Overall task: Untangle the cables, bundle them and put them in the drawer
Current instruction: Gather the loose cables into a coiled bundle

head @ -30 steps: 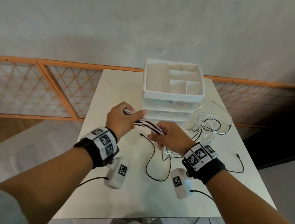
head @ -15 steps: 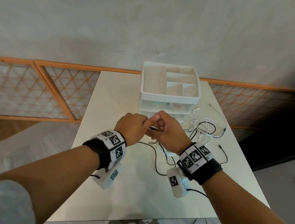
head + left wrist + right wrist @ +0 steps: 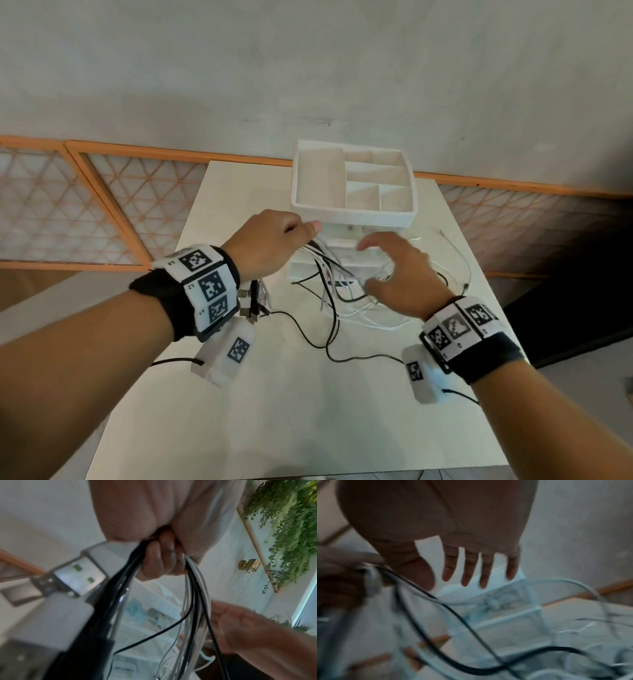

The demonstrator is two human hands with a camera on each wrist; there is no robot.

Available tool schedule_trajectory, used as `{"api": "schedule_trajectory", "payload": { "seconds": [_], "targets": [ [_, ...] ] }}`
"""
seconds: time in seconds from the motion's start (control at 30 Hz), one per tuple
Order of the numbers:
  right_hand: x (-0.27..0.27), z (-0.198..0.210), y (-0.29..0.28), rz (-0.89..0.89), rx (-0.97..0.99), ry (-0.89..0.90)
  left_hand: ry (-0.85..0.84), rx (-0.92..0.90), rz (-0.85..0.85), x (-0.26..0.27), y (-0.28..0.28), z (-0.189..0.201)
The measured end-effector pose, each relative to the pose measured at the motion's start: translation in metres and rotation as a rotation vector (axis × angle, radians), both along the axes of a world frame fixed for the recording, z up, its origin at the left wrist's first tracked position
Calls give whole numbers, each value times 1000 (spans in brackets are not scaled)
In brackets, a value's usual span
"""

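Note:
My left hand (image 3: 277,236) grips a bunch of black and white cables (image 3: 325,263) in its fist, raised in front of the white drawer unit (image 3: 352,205). The left wrist view shows the curled fingers (image 3: 161,561) round the cable bunch (image 3: 193,588), plug ends hanging near the wrist. My right hand (image 3: 394,270) hovers with fingers spread and straight over the loose strands, holding nothing; its fingers (image 3: 471,569) point toward the drawers (image 3: 505,615). More black and white cable (image 3: 342,318) trails across the white table (image 3: 308,411).
The drawer unit carries an open divided tray (image 3: 376,181) on top. A thin white cable (image 3: 459,253) loops at the table's right side. An orange-framed lattice railing (image 3: 102,212) and a grey wall stand behind the table.
The hands, joined half a second ago, have parted. My right hand has let go and opened to the right; my left hand keeps the bunch and has lifted toward the drawers.

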State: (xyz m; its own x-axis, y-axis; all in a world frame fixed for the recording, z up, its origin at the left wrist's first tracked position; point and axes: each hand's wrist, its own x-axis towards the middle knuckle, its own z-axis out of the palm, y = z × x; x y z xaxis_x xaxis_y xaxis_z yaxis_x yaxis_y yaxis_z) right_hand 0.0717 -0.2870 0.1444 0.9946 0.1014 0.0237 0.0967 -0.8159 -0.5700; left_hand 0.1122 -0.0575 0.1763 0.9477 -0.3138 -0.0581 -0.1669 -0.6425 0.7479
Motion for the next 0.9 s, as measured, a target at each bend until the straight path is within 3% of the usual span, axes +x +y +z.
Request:
{"api": "schedule_trajectory", "payload": {
  "seconds": [0.07, 0.13, 0.2, 0.3, 0.37, 0.5, 0.7, 0.8, 0.9],
  "targets": [
    [-9, 2, 30, 102, 262, -34, -2, -13, 1, -3, -7, 0],
    [-9, -4, 50, 15, 415, -117, 39, -50, 13, -4, -9, 2],
    [-7, -8, 57, -49, 390, -276, 146, -105, 13, -7, -7, 2],
    [-5, -5, 62, 12, 333, -541, 320, -185, 30, -9, -5, 2],
    [-4, -1, 64, 60, 361, -599, 393, -226, 48, -10, -5, 5],
    [5, -13, 49, -14, 352, -361, 353, -369, 110, -9, -3, 12],
    [2, -79, -23, -162, -314, 222, 160, -689, 157, -1, 6, 37],
    [16, -67, -59, -398, -274, 239, 117, -618, 40, 0, 10, 39],
    [31, -20, -79, -680, 9, -2, 66, -363, 25, 1, 11, 27]
  ]
}}
